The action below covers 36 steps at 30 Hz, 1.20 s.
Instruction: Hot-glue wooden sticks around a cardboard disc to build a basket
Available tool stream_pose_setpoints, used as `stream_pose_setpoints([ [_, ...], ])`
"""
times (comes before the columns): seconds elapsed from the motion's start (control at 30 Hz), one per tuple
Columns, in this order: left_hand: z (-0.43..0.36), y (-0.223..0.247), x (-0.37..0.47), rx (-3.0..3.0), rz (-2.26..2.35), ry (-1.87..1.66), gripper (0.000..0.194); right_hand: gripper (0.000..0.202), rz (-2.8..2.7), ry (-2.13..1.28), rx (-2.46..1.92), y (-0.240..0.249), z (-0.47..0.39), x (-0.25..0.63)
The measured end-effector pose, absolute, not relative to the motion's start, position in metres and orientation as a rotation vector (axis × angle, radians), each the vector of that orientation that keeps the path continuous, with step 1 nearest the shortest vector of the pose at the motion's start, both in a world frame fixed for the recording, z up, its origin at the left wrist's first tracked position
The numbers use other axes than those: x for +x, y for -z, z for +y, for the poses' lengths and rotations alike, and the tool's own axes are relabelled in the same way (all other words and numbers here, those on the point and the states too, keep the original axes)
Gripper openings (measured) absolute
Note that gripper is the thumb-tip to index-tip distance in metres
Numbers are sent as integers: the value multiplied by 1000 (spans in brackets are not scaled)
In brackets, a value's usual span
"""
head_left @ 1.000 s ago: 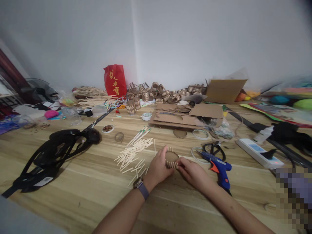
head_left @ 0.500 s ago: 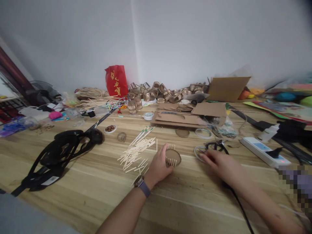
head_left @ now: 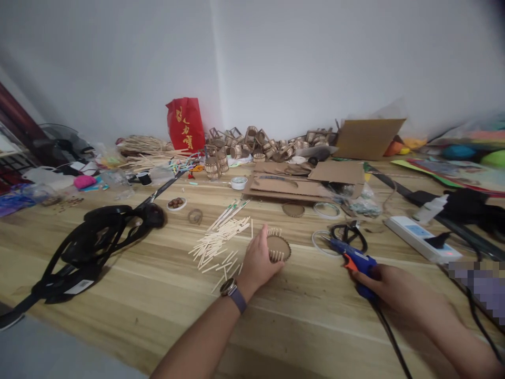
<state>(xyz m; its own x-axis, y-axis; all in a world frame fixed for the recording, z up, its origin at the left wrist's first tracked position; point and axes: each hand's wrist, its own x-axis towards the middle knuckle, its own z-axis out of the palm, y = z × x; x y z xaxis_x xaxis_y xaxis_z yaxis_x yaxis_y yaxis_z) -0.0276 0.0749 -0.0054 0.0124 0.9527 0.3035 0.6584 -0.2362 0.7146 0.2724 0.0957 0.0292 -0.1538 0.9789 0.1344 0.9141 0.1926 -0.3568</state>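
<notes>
Fingers and thumb of my left hand (head_left: 260,260) are closed around the near-left edge of a round cardboard disc (head_left: 279,246). Short wooden sticks stand upright along part of its rim. On the right, my right hand (head_left: 389,284) grips the handle end of a blue hot glue gun (head_left: 353,258), near its orange trigger. The gun's nozzle points to the left, over a white ring (head_left: 321,243). Black-handled scissors (head_left: 351,234) lie just behind the gun. Left of my left hand is a loose pile of cut sticks (head_left: 221,239).
Black headgear with straps (head_left: 104,242) lies on the left. A white power strip (head_left: 422,239) and a glue bottle (head_left: 432,209) are at right. Cardboard sheets (head_left: 288,189), a red bag (head_left: 185,125) and a heap of small stick baskets (head_left: 268,147) stand behind. The gun's cord runs toward me.
My right hand has moved back and right, from beside the white ring to the glue gun's handle, so the gun now shows. My left hand keeps hold of the disc. The view has shifted slightly.
</notes>
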Motion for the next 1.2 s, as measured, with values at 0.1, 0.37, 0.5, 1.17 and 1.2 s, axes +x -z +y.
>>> stream_pose_setpoints([
  [0.1,74,4,-28,1913,1640,-1089,99,39,-2086,-508,-1927,-37,95,268],
  [0.37,75,4,-30,1892,1631,-1087,99,32,-1342,-1120,-1400,-44,86,248],
  [0.5,76,6,-31,1896,1648,-1097,99,32,-997,-1643,-1077,-39,70,225],
  [1.17,76,11,-33,1964,1622,-1103,97,38,-1071,-1582,-1330,-28,70,189],
  [1.2,76,12,-33,1962,1615,-1106,97,39,-1097,-1568,-1344,-26,70,190],
])
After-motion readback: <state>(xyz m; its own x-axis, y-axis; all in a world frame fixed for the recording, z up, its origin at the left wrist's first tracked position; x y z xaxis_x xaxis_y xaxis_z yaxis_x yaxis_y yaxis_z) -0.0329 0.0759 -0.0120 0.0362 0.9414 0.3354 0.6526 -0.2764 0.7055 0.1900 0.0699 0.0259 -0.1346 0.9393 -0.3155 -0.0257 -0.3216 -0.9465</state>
